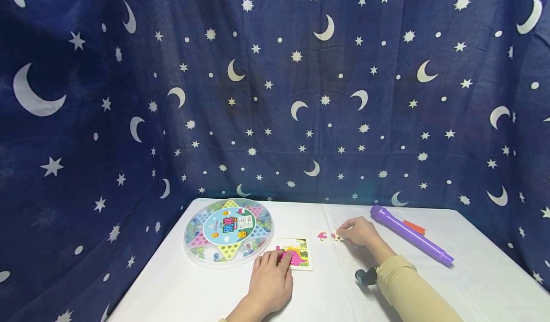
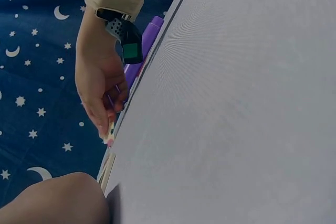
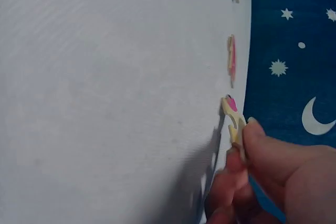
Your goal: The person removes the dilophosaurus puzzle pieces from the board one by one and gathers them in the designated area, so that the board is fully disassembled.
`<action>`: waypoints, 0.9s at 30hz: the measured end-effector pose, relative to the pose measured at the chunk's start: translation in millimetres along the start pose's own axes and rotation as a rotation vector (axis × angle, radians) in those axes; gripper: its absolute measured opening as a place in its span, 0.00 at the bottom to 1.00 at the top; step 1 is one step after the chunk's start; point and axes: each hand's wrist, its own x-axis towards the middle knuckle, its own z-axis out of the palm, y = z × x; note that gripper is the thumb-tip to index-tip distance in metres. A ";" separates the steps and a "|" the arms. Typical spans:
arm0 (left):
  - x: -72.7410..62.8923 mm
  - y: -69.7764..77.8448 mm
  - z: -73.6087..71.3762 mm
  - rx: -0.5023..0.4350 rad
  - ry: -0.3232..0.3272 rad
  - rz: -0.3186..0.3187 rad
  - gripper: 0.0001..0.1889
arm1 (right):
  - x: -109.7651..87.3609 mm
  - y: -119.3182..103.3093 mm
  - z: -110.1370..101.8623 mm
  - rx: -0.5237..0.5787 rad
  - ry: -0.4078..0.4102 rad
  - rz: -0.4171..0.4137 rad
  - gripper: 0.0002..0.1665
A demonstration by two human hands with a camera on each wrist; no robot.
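My right hand (image 1: 357, 230) pinches a small wooden puzzle piece (image 3: 232, 109) between thumb and fingers, just over the white table. Pink and pale yellow show on the piece. Beside it to the left, another pink puzzle piece (image 1: 322, 236) lies on the cloth. My left hand (image 1: 270, 280) rests with its fingertips on the lower left of a square puzzle board (image 1: 304, 247), which bears a pink dinosaur picture; the fingers cover part of it. In the left wrist view, the right hand (image 2: 101, 90) reaches down with the piece at its fingertips.
A round, clear Chinese checkers box (image 1: 229, 233) with marbles lies left of the board. At the right are a purple tube (image 1: 411, 236) and an orange-red block (image 1: 414, 227) behind it. A dark wrist camera (image 1: 366, 277) sticks out from the right wrist. Star-patterned curtains (image 1: 275, 97) stand behind the table.
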 end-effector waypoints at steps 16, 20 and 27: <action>-0.5 -1.5 3.8 0.001 0.057 0.020 0.19 | 3.3 6.2 -0.1 -0.191 0.032 -0.007 0.17; -0.5 -1.4 3.8 0.002 0.063 0.024 0.19 | 0.8 -2.2 1.3 -0.168 0.032 -0.008 0.18; -0.3 0.6 -2.8 -0.017 0.006 -0.006 0.20 | 0.1 -31.7 16.9 -0.191 0.026 -0.072 0.18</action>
